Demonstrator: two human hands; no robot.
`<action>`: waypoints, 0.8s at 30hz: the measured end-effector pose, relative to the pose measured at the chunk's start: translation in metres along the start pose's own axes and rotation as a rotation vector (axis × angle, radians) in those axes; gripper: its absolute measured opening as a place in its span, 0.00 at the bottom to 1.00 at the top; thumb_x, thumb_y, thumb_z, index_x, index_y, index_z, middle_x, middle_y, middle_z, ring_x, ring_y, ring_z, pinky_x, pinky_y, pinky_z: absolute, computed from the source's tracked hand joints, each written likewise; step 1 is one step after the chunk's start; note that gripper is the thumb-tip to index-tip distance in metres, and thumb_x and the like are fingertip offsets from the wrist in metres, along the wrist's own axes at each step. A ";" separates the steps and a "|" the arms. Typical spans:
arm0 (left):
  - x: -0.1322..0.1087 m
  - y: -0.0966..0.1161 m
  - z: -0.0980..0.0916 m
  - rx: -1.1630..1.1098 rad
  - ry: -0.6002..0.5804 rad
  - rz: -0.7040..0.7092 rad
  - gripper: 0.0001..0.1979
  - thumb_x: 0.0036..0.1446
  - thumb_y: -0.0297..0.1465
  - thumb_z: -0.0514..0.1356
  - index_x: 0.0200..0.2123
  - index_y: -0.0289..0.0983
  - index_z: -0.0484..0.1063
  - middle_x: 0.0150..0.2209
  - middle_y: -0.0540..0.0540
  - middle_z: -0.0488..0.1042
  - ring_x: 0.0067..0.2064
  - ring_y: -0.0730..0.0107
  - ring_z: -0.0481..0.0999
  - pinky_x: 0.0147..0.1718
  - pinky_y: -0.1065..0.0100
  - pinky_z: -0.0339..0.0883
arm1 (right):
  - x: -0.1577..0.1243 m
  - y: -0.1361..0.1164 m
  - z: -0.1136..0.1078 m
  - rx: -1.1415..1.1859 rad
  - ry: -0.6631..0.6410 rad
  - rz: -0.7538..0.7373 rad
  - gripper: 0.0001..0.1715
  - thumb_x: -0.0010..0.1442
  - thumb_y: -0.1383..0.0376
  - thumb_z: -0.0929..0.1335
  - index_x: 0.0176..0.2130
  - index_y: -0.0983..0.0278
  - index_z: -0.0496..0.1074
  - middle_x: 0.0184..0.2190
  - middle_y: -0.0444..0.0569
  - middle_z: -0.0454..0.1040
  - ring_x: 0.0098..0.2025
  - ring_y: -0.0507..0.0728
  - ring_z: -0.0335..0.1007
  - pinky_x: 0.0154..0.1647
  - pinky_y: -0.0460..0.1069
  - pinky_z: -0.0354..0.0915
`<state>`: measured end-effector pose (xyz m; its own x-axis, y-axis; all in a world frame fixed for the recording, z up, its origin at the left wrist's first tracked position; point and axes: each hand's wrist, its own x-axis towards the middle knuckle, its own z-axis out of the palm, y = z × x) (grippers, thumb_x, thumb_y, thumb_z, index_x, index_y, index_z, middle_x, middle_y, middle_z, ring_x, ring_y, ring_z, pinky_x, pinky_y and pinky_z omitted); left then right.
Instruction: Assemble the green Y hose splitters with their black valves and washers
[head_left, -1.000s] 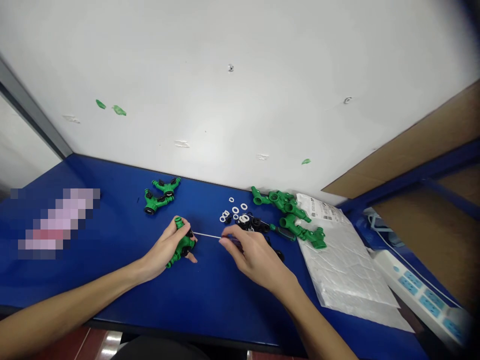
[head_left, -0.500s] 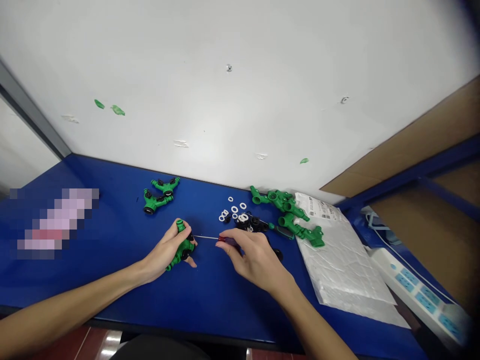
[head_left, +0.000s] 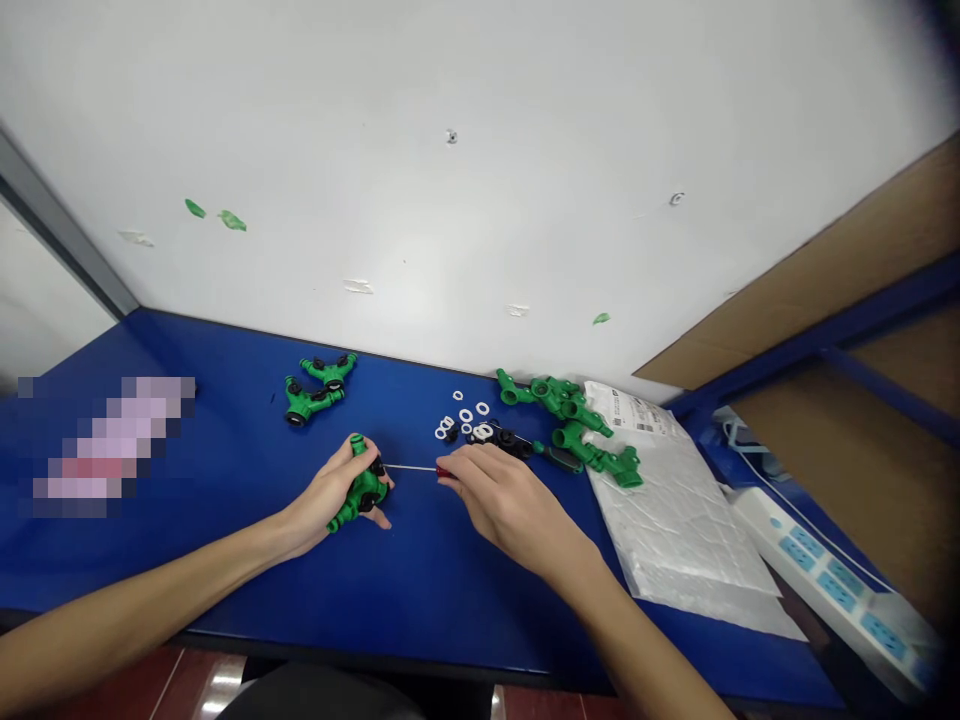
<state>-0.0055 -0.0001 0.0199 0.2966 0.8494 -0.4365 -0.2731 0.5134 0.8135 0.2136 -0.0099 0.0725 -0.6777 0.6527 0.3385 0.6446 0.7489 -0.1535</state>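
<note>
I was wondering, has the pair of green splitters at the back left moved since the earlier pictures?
No: the splitter pair lies as before relative to the whitish wall mark; both drift slightly left together as the view shifts.

Bare forearms converge, the left grip (head_left: 319,500) and right grip (head_left: 517,505) both closed, apart and facing each other.
The left forearm (head_left: 172,590) enters low at the left edge and slants up to a nearly straight left wrist (head_left: 277,533); the left thumb (head_left: 363,463) lies on top while the fingers wrap beneath, and a lower fingertip (head_left: 381,519) shows past the far side. The right forearm (head_left: 637,635) rises from the bottom edge, leaning left, its right wrist (head_left: 581,568) nearly in line and the back of that grip turned upward. The right index finger (head_left: 471,462) points toward the left grip; the other fingers curl underneath, mostly hidden.
</note>
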 end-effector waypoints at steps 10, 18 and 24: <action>0.003 -0.012 -0.011 0.092 -0.028 0.104 0.14 0.58 0.45 0.60 0.35 0.41 0.63 0.30 0.50 0.70 0.36 0.62 0.74 0.27 0.62 0.77 | -0.003 -0.009 0.009 0.011 -0.149 0.201 0.17 0.71 0.60 0.59 0.36 0.65 0.69 0.22 0.47 0.73 0.22 0.54 0.68 0.25 0.47 0.54; 0.002 -0.005 -0.007 0.017 -0.084 0.024 0.11 0.59 0.40 0.59 0.37 0.40 0.62 0.29 0.49 0.73 0.32 0.62 0.76 0.30 0.55 0.77 | -0.006 -0.008 -0.001 0.101 -0.093 0.163 0.05 0.69 0.68 0.61 0.44 0.64 0.66 0.35 0.50 0.74 0.34 0.56 0.72 0.33 0.49 0.64; -0.004 -0.004 -0.002 0.086 -0.079 -0.002 0.13 0.59 0.43 0.59 0.36 0.40 0.61 0.30 0.50 0.72 0.27 0.66 0.76 0.29 0.58 0.76 | -0.007 -0.007 0.003 -0.169 -0.026 -0.063 0.17 0.71 0.69 0.56 0.36 0.66 0.70 0.26 0.49 0.69 0.27 0.55 0.61 0.30 0.50 0.59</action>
<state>-0.0073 -0.0053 0.0173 0.3694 0.8341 -0.4097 -0.1938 0.5003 0.8439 0.2128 -0.0188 0.0687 -0.7258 0.6098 0.3183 0.6498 0.7596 0.0264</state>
